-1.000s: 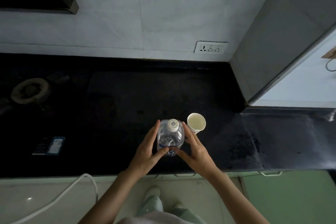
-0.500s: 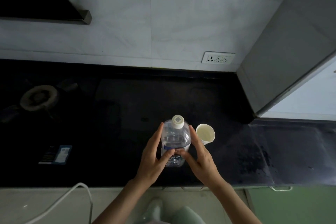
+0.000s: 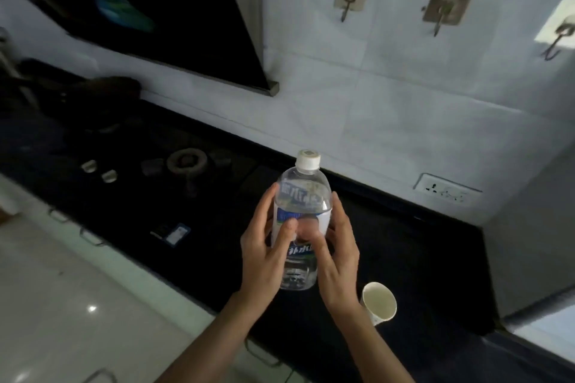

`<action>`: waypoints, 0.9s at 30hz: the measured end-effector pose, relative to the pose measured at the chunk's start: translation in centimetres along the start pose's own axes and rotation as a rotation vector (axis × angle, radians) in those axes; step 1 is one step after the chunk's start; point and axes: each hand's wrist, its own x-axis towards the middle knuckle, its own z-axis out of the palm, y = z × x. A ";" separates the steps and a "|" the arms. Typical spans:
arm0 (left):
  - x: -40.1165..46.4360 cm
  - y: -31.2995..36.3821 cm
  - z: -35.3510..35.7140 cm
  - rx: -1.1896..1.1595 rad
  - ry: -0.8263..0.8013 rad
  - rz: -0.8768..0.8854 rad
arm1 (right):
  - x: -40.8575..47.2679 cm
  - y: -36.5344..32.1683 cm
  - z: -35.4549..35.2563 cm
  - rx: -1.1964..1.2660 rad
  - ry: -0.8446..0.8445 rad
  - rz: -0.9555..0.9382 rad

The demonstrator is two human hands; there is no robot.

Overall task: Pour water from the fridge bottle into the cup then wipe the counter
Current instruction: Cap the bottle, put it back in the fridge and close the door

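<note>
Moved: bottle (image 3: pixel 299 227) now lifted off counter (image 3: pixel 404 246), cap on.
Left hand (image 3: pixel 264 246): grips bottle.
Right hand (image 3: pixel 337 253): grips bottle.
Cup (image 3: pixel 380 301): on counter, beside right wrist.

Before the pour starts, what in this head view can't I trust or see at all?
- Bottle: the middle of its label is covered by the left hand and right hand.
- Cup: its base is hidden behind the right wrist; contents too dim to judge.
- Stove burner: blurred and dark.
- Counter: wetness unreadable on the black surface.
</note>
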 end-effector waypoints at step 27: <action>-26.1 10.7 -35.9 0.237 1.053 -0.236 | -25.4 -11.3 34.9 0.406 -1.107 0.100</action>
